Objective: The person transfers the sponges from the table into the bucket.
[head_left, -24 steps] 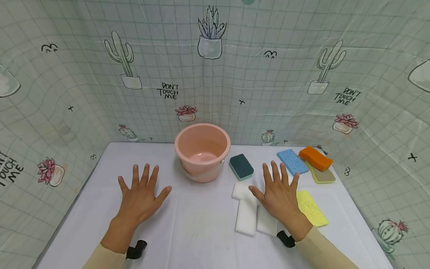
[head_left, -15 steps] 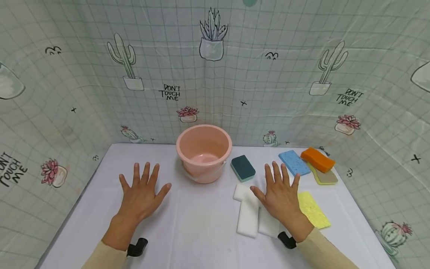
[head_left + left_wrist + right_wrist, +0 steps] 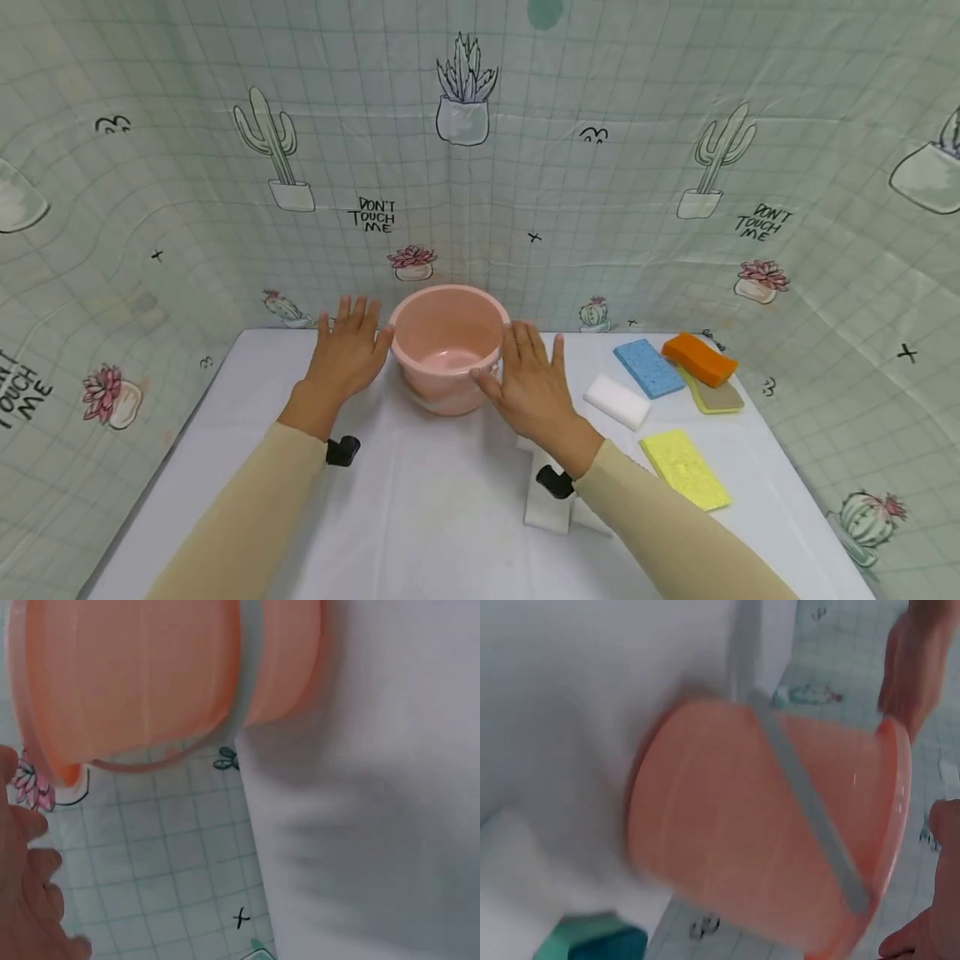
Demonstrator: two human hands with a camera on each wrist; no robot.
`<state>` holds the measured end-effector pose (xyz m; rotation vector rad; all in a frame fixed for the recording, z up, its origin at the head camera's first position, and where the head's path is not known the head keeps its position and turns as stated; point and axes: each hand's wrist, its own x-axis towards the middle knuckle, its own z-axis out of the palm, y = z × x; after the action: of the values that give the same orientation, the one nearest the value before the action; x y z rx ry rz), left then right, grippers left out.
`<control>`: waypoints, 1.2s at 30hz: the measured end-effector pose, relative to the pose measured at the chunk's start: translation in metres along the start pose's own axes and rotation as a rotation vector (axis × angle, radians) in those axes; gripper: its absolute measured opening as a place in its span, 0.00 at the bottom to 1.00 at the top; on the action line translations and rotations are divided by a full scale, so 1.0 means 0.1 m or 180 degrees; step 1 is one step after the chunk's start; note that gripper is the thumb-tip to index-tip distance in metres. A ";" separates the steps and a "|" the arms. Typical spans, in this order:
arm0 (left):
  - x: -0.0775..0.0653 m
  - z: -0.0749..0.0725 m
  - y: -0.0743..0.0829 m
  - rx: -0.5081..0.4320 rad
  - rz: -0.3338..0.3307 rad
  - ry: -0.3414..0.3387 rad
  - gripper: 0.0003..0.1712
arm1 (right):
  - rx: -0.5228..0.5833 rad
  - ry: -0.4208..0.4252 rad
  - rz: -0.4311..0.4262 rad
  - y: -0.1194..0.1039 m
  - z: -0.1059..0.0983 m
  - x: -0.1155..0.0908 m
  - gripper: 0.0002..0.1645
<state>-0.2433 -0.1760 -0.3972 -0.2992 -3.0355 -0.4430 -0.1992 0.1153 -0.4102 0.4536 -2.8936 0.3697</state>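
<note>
A pink bucket (image 3: 448, 393) with a pale handle (image 3: 810, 802) stands upright at the back middle of the table. My left hand (image 3: 347, 354) is at the left side of its rim, fingers extended. On the opposite side, my right hand (image 3: 534, 383) has its fingers stretched along the rim, thumb spread toward the front. Whether either hand presses on the rim, I cannot tell. A two-tone green sponge (image 3: 607, 941) shows in the right wrist view; the right hand hides it in the head view. White sponges (image 3: 547, 504) lie partly hidden under the right forearm.
Right of my right hand lie another white sponge (image 3: 617, 402), a blue sponge (image 3: 649, 368) and a yellow sponge (image 3: 685, 469). An orange sponge (image 3: 700, 358) rests on a yellow-edged scouring sponge (image 3: 716, 396). A cactus-print curtain (image 3: 465, 192) surrounds the white table (image 3: 427, 517).
Both hands have moved forward and inward from above the table to the bucket's two sides. The white sponge on the right, covered before by my right hand, now shows.
</note>
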 end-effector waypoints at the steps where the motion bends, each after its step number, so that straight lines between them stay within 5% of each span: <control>1: 0.06 0.02 0.02 -0.0065 0.0059 -0.0051 0.40 | 0.0017 -0.0031 -0.0042 -0.07 0.03 0.04 0.55; 6: 0.15 0.13 0.15 -0.0262 0.0212 -0.0177 0.41 | 0.0054 -0.0244 -0.0074 -0.17 0.08 0.16 0.54; 12: -0.22 0.17 0.45 0.0032 0.0082 0.0114 0.42 | 0.0179 -0.0509 0.0060 0.05 0.02 0.35 0.51; 15: -0.43 0.11 0.61 0.0155 0.0079 0.0442 0.37 | 0.0298 -0.0614 0.0004 0.17 -0.04 0.46 0.48; 19: -0.41 0.02 0.59 0.0134 0.0094 0.0691 0.32 | 0.0449 -0.0758 -0.0131 0.23 -0.09 0.56 0.47; 27: 0.01 0.05 0.26 -0.0395 0.0211 -0.0351 0.41 | 0.0505 -0.0801 -0.0219 0.24 -0.04 0.59 0.46; 30: 0.02 0.07 0.24 -0.0594 0.0196 -0.0428 0.43 | 0.0475 -0.0756 -0.0278 0.23 -0.04 0.58 0.46; 36: -0.12 0.08 0.33 -0.0474 0.0222 -0.0328 0.42 | 0.0357 -0.0664 -0.0332 0.24 -0.06 0.44 0.45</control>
<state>-0.2252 -0.1448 -0.3971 -0.4480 -3.0845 -0.6702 -0.2470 0.1271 -0.3996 0.6978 -3.0427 0.4975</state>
